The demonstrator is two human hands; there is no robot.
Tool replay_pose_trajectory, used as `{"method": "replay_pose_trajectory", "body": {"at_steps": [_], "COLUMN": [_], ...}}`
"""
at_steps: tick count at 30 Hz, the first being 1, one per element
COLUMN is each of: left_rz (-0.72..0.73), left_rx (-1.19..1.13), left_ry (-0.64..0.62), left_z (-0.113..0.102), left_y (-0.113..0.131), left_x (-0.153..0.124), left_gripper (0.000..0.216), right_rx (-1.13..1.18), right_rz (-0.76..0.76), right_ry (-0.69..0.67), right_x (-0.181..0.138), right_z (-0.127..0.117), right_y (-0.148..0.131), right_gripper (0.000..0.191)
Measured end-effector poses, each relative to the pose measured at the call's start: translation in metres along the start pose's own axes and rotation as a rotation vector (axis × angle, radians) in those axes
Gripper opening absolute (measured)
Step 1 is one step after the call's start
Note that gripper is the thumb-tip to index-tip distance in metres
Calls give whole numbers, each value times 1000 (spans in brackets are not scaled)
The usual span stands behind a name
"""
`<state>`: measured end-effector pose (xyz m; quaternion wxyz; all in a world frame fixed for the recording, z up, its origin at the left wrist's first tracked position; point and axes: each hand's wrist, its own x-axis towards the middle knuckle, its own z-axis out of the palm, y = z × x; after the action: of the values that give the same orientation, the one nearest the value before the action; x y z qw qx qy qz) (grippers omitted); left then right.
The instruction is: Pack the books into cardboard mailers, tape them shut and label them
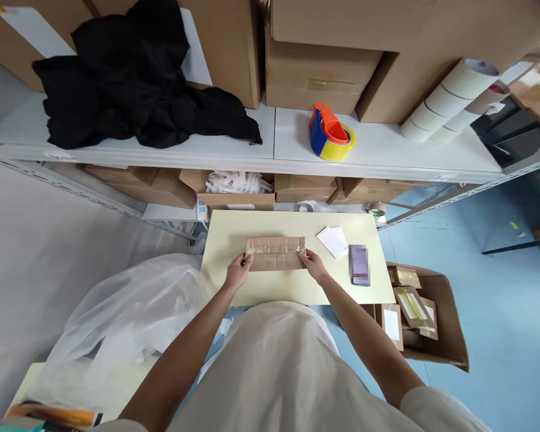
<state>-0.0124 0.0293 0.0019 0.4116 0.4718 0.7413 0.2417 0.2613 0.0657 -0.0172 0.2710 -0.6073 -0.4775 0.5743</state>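
Cardboard [275,253] — in left hand [238,271], right hand [314,265]

bright, even, cool light from overhead, source out of frame. only soft, faint shadows below the white shelf [378,150]. mild sheen on the clear plastic bag [130,312] and the taped cardboard strip [275,253]. heavy wide-angle bending toward edges, shelf lines bowed. centre sharp; lower left corner possibly smeared. small flat item [359,264] on pale table [234,234] pixelated.
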Motion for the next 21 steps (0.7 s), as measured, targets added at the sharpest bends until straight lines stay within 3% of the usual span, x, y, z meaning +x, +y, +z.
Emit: {"method": "replay_pose_trajectory", "body": {"at_steps": [5,10,13,16,21], "left_rz": [-7,187,333,442,516], "left_rx": [-53,122,270,343,397], "left_ry": [161,251,228,160,62], "left_z": [9,14,23,39,67], "left_y": [-8,8,32,58,86], "left_x": [3,1,-5,-9,-12], "left_gripper": [54,62,61,58,53], "right_rx": [-40,-261,-517,-717,-872], "right_rz": [-87,-114,-116,-43,47], "right_ry": [-37,209,298,279,282], "right_x": [1,8,22,40,62], "right_z": [0,-25,-53,-78,-85], "right_y": [11,30,41,47,57], "right_gripper": [57,59,50,51,56]}}
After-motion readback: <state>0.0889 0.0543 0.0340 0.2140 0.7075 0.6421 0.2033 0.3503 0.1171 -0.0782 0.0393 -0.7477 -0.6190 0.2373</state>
